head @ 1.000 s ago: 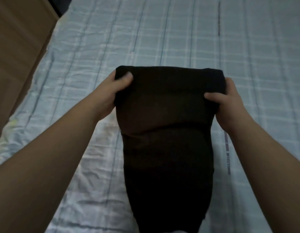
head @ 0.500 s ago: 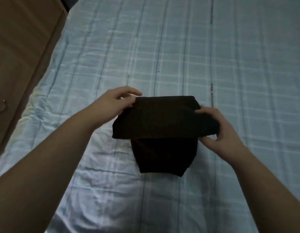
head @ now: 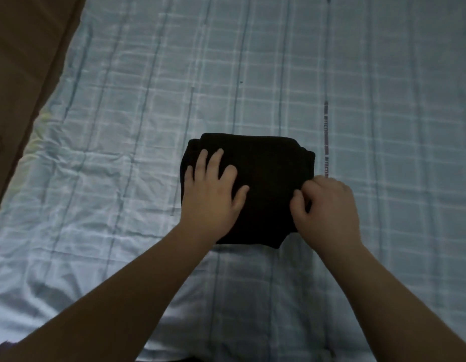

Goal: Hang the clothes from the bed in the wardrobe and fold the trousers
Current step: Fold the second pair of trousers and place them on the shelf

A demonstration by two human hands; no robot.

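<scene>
The black trousers (head: 268, 173) lie folded into a compact rectangle on the bed (head: 252, 61), in the middle of the view. My left hand (head: 213, 194) rests flat on the left part of the bundle with its fingers spread. My right hand (head: 328, 207) is at the bundle's right edge, its fingers curled and pinching the fabric there. The near right corner of the trousers is hidden under that hand.
The bed is covered by a light blue checked sheet, wrinkled near the left side. A brown wooden panel (head: 25, 61) runs along the bed's left edge.
Both hands have brought the top fold of the trousers down toward me onto the lower part. The left hand went from gripping the fabric to lying flat on it.
</scene>
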